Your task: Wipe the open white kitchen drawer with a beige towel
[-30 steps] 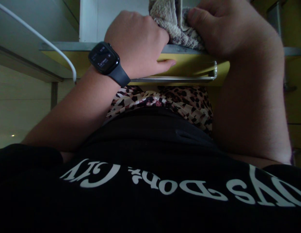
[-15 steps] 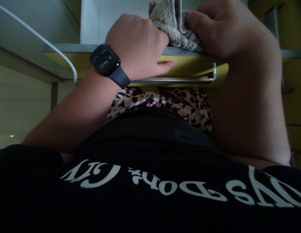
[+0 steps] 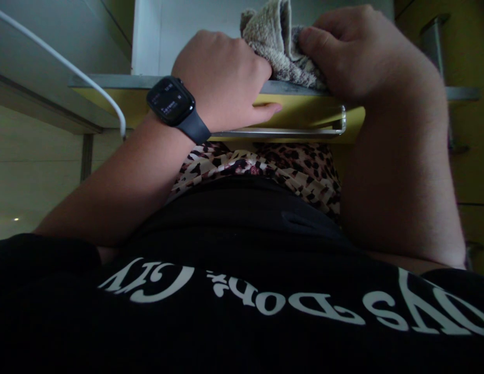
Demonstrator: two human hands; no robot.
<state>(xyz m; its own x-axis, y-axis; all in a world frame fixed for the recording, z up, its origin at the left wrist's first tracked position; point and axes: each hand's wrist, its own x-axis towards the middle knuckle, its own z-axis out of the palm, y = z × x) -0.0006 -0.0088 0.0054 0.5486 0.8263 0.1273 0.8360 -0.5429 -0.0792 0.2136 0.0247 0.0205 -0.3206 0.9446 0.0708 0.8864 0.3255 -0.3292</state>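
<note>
My right hand [image 3: 349, 57] is closed on a bunched, speckled grey-beige cloth [image 3: 278, 54], pressing it against the top edge of the open drawer's front [image 3: 113, 81]. My left hand [image 3: 224, 80], with a black watch [image 3: 171, 101] on its wrist, grips the same drawer front left of the cloth. Its thumb lies along the yellow outer face, while the other fingers bend over the edge and are mostly hidden. The knuckles are close to the cloth's left side.
Below the drawer edge runs a metal bar handle [image 3: 280, 133]. The white drawer interior [image 3: 195, 18] lies beyond my hands. A white cable [image 3: 62, 59] hangs at the left. Yellow cupboard fronts with another handle [image 3: 432, 47] stand at the right. My body is close against the drawer.
The drawer and both hands sit slightly lower in the view. My right hand still holds the cloth against the edge, and my left hand keeps its grip.
</note>
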